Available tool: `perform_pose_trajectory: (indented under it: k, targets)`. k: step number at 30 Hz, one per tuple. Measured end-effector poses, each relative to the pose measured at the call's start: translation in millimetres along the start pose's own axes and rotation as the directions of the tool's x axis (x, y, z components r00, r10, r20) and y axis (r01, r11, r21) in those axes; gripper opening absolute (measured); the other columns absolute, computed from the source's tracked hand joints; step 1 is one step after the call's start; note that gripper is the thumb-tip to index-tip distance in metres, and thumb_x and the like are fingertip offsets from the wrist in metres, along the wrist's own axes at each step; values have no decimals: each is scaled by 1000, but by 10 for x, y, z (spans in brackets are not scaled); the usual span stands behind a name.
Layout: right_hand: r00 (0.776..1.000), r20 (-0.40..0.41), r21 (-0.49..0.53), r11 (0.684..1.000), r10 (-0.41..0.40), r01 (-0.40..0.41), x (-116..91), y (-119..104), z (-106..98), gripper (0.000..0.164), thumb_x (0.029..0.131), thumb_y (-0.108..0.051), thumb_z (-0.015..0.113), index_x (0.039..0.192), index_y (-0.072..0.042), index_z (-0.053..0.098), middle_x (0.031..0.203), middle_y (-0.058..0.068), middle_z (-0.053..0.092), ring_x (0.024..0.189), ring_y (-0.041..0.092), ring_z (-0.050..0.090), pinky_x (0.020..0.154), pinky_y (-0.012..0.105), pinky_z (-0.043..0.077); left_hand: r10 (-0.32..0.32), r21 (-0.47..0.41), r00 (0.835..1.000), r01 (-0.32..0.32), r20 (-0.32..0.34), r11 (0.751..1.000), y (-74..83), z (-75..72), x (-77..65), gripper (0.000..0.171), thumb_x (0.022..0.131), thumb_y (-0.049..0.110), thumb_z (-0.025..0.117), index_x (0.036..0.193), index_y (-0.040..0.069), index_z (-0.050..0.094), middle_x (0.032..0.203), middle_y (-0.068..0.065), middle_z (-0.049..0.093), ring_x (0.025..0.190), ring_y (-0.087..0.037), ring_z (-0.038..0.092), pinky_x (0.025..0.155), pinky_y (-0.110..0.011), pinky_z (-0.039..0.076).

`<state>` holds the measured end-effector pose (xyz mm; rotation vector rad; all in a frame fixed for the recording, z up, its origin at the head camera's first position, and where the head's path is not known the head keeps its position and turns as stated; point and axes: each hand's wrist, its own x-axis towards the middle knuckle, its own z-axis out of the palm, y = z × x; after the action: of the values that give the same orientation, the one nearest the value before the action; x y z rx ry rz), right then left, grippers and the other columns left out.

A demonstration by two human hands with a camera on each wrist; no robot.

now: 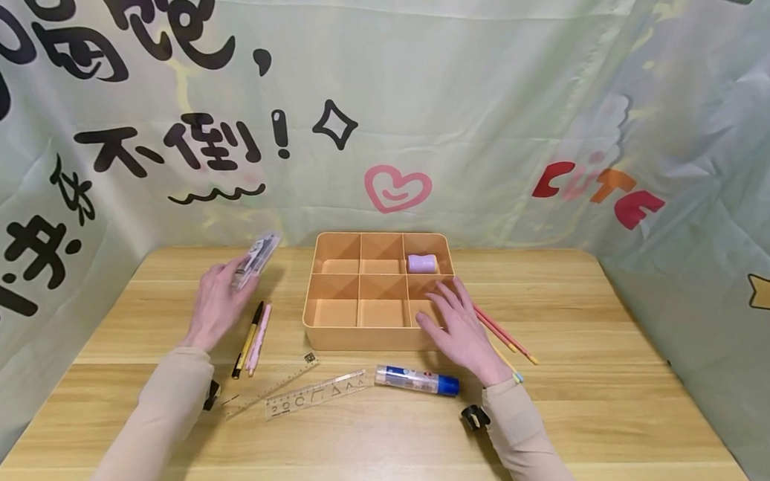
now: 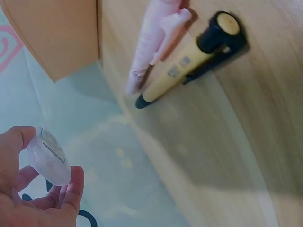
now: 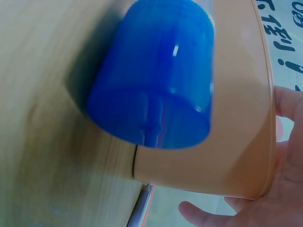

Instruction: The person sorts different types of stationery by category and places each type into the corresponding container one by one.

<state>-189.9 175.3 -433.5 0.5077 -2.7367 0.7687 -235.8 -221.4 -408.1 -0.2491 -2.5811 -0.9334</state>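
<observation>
My left hand holds a clear plastic case with dark contents above the table, left of the box; its exact kind is unclear. In the left wrist view, the thumb and fingers pinch the case's rounded end. An orange-tan divided box stands at the middle back. My right hand reaches over its front right corner, fingers spread and resting at the rim and over that compartment. Behind that compartment lies a lilac spool. A glue stick with a blue cap lies before the box.
Left of the box lie a yellow-black pen and a pink pen. Two clear rulers, a slanted one and a stencil one, lie in front. Red pencils lie right of the box. A printed curtain surrounds the table.
</observation>
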Motion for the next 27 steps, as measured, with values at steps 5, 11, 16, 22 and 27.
perform_pose_trajectory:
  k: [5,11,16,22,27]
  targets:
    - [1000,11,1,1000,8,-8,-1,-6,-9,52,98,-40,49,130,0,56,147,23,38,143,36,5,113,58,16,-5,-24,1000,5,4,1000,72,-5,-1,48,95,18,60,137,-4,49,109,-32,53,93,-41,47,75,-60,44]
    - [1000,-6,-1,1000,-5,5,-1,0,-4,51,97,-39,52,128,1,57,146,24,39,142,37,7,113,59,17,1,-41,1000,0,10,999,168,-1,-5,49,95,21,60,137,-2,49,110,-31,52,94,-41,47,75,-60,44]
    - [1000,-8,-2,1000,-11,11,-1,-3,-7,51,97,-38,52,127,2,58,145,25,39,142,38,7,113,60,17,5,-55,1000,-4,18,998,243,4,-4,49,95,23,59,137,-1,49,110,-30,53,95,-39,47,76,-59,45]
    - [1000,-17,1,1000,-12,12,-1,-2,2,50,97,-37,53,127,2,57,145,25,40,141,39,8,112,61,17,18,-64,1000,-17,19,998,344,2,-5,49,94,20,61,136,-2,50,108,-29,54,92,-38,47,74,-57,45]
    - [1000,-21,2,1000,-17,17,-2,-3,5,50,97,-37,53,127,3,57,144,26,40,141,40,8,112,62,17,32,-57,999,-30,20,998,422,10,-9,48,93,19,61,135,-2,51,105,-27,54,90,-36,46,72,-54,45]
